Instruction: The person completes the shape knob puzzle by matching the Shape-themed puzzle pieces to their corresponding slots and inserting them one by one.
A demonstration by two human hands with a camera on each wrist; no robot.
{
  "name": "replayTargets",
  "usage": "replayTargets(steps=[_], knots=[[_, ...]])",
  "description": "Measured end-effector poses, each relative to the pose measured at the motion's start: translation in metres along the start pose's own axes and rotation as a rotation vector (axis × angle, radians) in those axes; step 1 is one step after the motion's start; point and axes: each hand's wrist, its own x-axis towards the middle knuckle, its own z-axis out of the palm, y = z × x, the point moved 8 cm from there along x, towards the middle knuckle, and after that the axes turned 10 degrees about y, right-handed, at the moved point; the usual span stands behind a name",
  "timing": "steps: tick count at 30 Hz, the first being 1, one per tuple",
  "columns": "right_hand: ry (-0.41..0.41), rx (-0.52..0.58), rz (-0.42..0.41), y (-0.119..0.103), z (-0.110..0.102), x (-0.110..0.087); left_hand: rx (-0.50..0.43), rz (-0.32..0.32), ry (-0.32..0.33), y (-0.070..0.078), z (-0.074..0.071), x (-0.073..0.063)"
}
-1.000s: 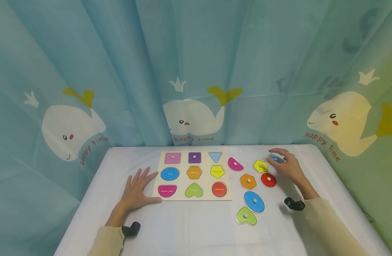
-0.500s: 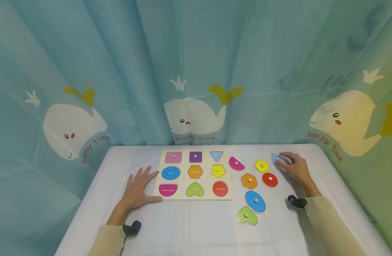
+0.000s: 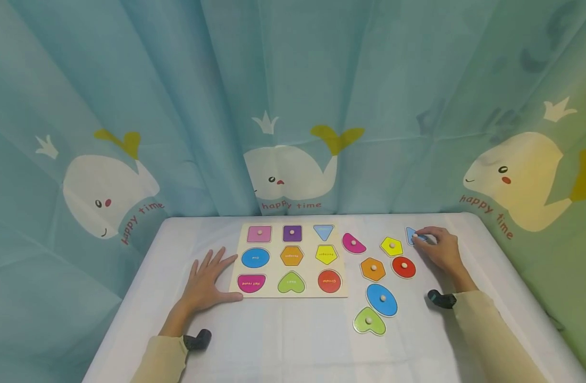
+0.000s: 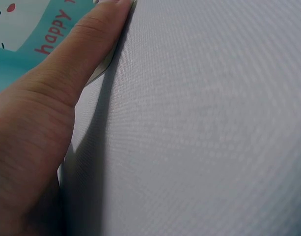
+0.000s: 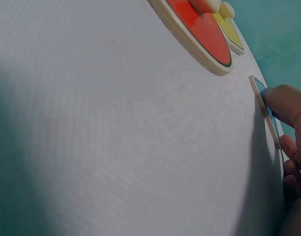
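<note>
My left hand lies with fingers spread at the left side of a cream shape puzzle board; its thumb touches the near left corner. At the table's far right, my right hand pinches the light blue triangle puzzle piece by its knob. In the right wrist view the thumb sits on the blue piece; the knob is hidden there. Pink and purple square pieces with knobs sit in the board's far row. The board's blue triangle slot shows no knob.
Between board and right hand lie knobbed pieces: magenta half round, yellow pentagon, orange hexagon, red circle, blue oval and green heart. A whale-print curtain hangs behind the white table.
My right fingers have closed on the triangle piece's knob, and the piece has turned slightly. The left hand has stayed at the board. The view has shifted a little.
</note>
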Motion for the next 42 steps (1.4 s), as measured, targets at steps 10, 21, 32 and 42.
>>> replayTargets(steps=[10,21,32,42], knots=[[0.024,-0.004,-0.006,-0.0007,0.0001,-0.0001,-0.002,-0.001,-0.003,0.0004,-0.0002,0.0001],[0.026,-0.020,0.017,0.0013,-0.0002,0.0013,0.013,0.005,0.005,-0.0002,0.0010,-0.0003],[0.051,-0.009,0.024,-0.0016,-0.0004,0.0011,0.006,0.002,0.014,0.0027,-0.0039,-0.0013],[0.064,0.000,0.067,-0.0053,0.0016,-0.0004,0.001,0.001,-0.006,0.0016,-0.0015,-0.0016]])
